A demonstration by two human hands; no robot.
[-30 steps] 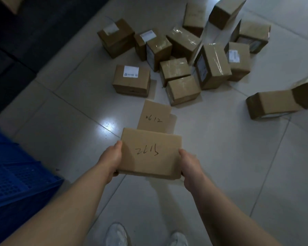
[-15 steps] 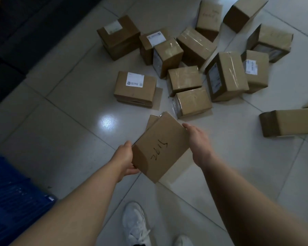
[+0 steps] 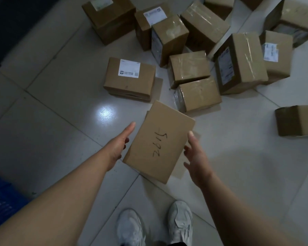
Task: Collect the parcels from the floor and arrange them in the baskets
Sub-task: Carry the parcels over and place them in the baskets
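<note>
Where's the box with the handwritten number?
The numbered box is mid-frame in the head view, between the left hand and right hand, nearer than the labelled parcel.

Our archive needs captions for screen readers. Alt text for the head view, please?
A left hand and right hand flank a flat box with a handwritten number, over a tiled floor. Taped parcels lie scattered beyond; a blue basket edges in lower left.

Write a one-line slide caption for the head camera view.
Left hand and right hand flank a hand-numbered flat parcel; more cardboard parcels lie scattered on the tiled floor beyond.
</note>
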